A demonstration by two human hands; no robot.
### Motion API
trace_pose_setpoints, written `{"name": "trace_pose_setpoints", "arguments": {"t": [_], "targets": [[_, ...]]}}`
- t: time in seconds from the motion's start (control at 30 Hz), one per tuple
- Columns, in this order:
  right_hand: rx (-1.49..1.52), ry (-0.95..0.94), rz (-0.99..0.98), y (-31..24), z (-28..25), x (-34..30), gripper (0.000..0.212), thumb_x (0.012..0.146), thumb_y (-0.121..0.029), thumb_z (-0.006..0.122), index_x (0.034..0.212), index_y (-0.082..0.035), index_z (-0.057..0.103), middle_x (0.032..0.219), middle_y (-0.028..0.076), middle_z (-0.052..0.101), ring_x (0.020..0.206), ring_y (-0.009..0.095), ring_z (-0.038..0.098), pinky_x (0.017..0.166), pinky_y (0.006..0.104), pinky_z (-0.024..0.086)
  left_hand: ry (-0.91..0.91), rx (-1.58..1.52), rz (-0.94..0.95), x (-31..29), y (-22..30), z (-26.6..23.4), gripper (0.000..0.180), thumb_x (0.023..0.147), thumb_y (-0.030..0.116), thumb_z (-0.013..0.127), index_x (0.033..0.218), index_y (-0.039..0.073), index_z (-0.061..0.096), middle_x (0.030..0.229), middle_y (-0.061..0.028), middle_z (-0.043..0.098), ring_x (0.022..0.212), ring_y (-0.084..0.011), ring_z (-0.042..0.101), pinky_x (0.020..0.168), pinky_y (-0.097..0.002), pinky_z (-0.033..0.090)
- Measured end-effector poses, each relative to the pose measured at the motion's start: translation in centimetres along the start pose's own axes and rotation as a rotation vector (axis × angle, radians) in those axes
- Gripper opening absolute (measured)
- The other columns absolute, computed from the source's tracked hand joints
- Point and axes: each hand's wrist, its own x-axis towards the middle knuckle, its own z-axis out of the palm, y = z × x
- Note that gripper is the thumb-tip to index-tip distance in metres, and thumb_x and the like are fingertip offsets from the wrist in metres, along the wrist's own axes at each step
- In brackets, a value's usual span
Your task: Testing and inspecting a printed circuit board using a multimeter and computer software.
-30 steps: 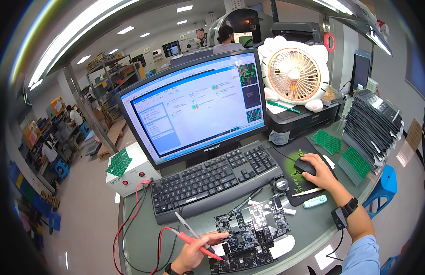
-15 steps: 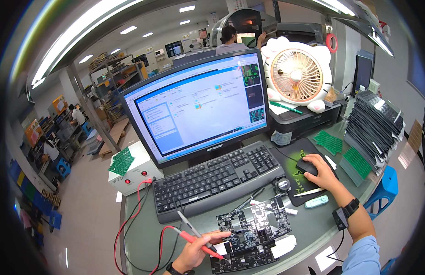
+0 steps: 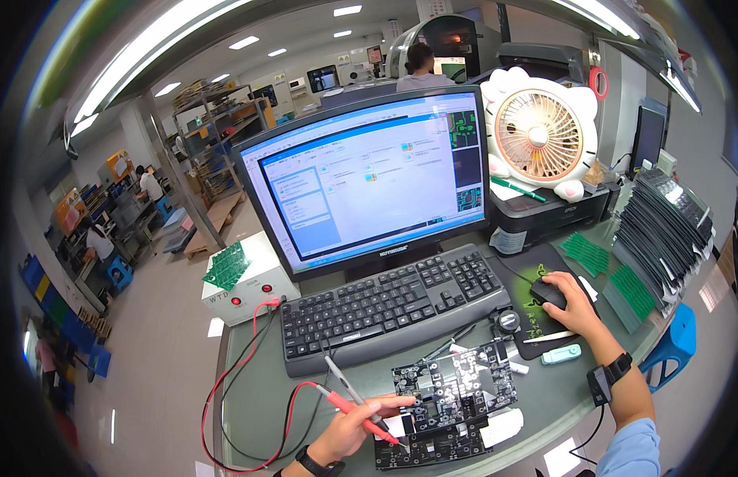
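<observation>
My right hand [image 3: 574, 308] is curved over a black computer mouse [image 3: 546, 293] on a dark mouse pad with green markings [image 3: 536, 274]. My left hand [image 3: 347, 428] is closed round a red test probe [image 3: 339, 401] and a dark grey probe [image 3: 347, 380], which cross in its grip. The red probe's tip points down at the lower black circuit board [image 3: 456, 450]. Its fingers reach the edge of the upper black circuit board [image 3: 456, 389], which overlaps the lower one. Whether the tips touch a board I cannot tell.
A black keyboard [image 3: 393, 306] lies below a lit monitor [image 3: 369, 191]. The probe leads run to a white box [image 3: 254, 290]. A white fan [image 3: 540, 131] stands on a black printer [image 3: 544, 215]. Stacked dark panels [image 3: 663, 230], green circuit boards [image 3: 585, 253] and a blue stool [image 3: 675, 346] are at right.
The whole view has shifted slightly, so the desk sits further right in the picture. Both hands keep their grips. A person in the background has lowered a raised hand.
</observation>
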Motion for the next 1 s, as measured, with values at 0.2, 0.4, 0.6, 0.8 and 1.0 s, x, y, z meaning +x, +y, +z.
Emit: {"name": "trace_pose_setpoints", "arguments": {"t": [0.2,0.4,0.6,0.8,1.0], "targets": [[-0.017,0.026,-0.001,-0.1,0.0,-0.5,0.052,0.076,-0.011,0.073,0.125,-0.008,0.057,0.130,0.014,0.052,0.121,0.033,0.052,0.102,0.0390,0.043,-0.039,-0.032,0.009,-0.5,-0.4,0.0,0.054,0.102,0.032,0.033,0.133,-0.008,0.053,0.138,-0.0170,0.054,0.122,-0.0278,0.053,0.106,-0.0395,0.040],[-0.026,0.028,-0.025,0.4,0.2,-1.1,0.051,0.075,-0.008,0.072,0.124,-0.007,0.057,0.128,0.016,0.053,0.120,0.034,0.053,0.103,0.0393,0.043,-0.041,-0.037,0.025,-0.7,-0.9,0.2,0.054,0.102,0.032,0.034,0.132,-0.008,0.053,0.137,-0.0176,0.055,0.125,-0.0283,0.052,0.109,-0.0405,0.037],[-0.040,0.043,-0.101,1.1,0.1,0.3,0.049,0.080,-0.009,0.069,0.127,-0.004,0.055,0.129,0.017,0.053,0.126,0.034,0.050,0.107,0.0385,0.038,-0.002,0.025,0.092,0.5,0.2,0.3,0.061,0.097,0.039,0.038,0.125,-0.012,0.058,0.126,-0.0173,0.060,0.114,-0.0268,0.059,0.103,-0.0390,0.043],[-0.019,0.007,-0.033,1.4,0.8,0.4,0.051,0.080,-0.010,0.070,0.128,-0.006,0.055,0.131,0.015,0.052,0.124,0.032,0.051,0.106,0.0371,0.040,-0.010,-0.012,0.088,0.5,-0.2,-0.3,0.057,0.097,0.034,0.037,0.124,-0.012,0.059,0.123,-0.0180,0.061,0.113,-0.0270,0.059,0.103,-0.0373,0.042],[-0.035,0.019,-0.028,1.4,0.6,-0.4,0.051,0.080,-0.011,0.070,0.129,-0.007,0.055,0.132,0.014,0.051,0.124,0.031,0.051,0.105,0.0373,0.040,-0.011,0.013,0.092,0.2,-1.0,0.0,0.058,0.097,0.033,0.036,0.124,-0.013,0.058,0.122,-0.0178,0.061,0.109,-0.0273,0.060,0.100,-0.0370,0.044]]}}
